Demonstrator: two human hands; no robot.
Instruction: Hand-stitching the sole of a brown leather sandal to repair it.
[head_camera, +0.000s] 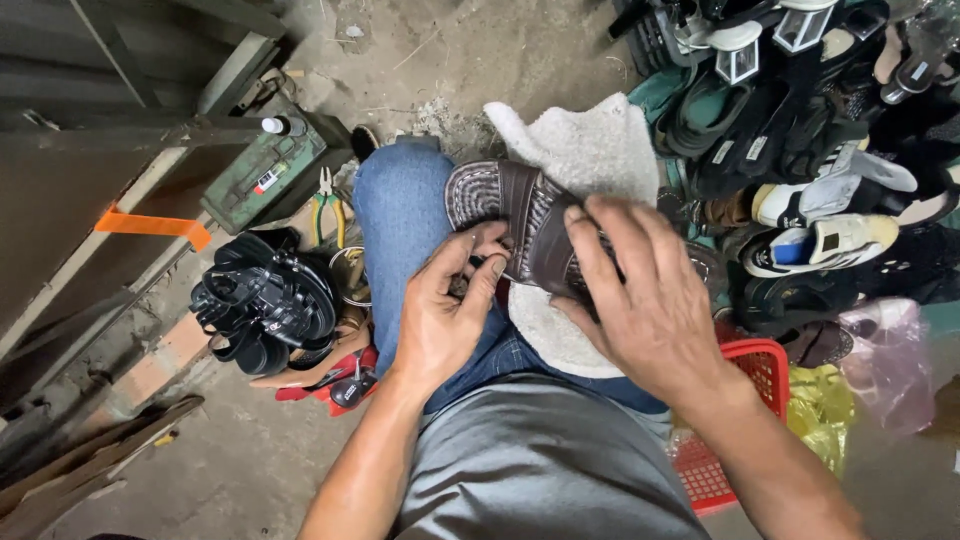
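A: Entry, head view. Fingers (470, 262) of the left hand (445, 320) are curled in a pinch at the near edge of the brown sandal (520, 215), thumb and forefinger closed on the strap edge or on something small there; which one, I cannot tell.

B: Right hand (640, 295)?

A: Laid flat over the wide strap, fingers spread and pressing down, clamping the sandal in place rather than closing round it.

B: Sandal location?

A: Sole up-facing, on a grey-white towel (585, 150) draped over the knee in blue jeans (400, 215).

B: Surroundings?

A: Green-handled pliers (327, 205) and a green metal box (262, 175) on the concrete floor (480, 50) to the left, a bundle of black sandals (265, 305) beside them, a red plastic basket (760, 370) at the right, a heap of mixed shoes (800, 150) beyond it.

B: Risks?

A: Judgement only: the knee is a rounded, soft support. If the right palm eases, the sandal could slide off the towel toward the floor. The pinch sits close to the pressing fingers, so a slip there could nip them.
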